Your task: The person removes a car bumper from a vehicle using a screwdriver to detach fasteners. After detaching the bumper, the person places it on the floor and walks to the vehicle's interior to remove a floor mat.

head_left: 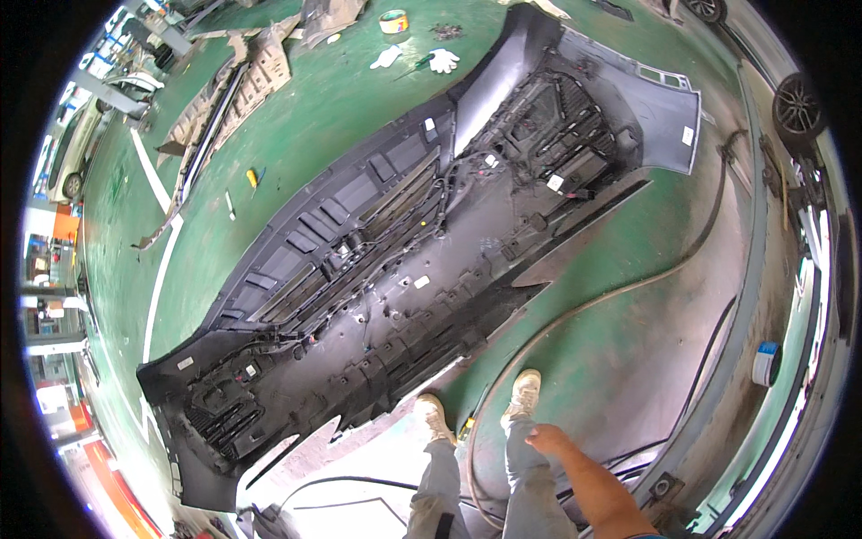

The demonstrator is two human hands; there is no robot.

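My right hand (548,439) hangs beside my right knee, its fingers loosely curled with nothing visible in them. My left hand is out of view. In front of my feet a large car bumper cover (449,260) lies inner side up on the floor, stretching from lower left to upper right. Wiring, clips and black grille parts run along its inside. Between my shoes (523,395) lies a yellow-handled screwdriver (466,428). My right hand is apart from both the bumper and the screwdriver.
A hose (575,310) curves across the floor past my feet. Beyond the bumper are white gloves (444,61), a tub (393,22), a yellow-handled tool (252,178) and a long detached panel (224,99). Right of me run a raised metal edge (732,359) and a blue-white roll (766,364).
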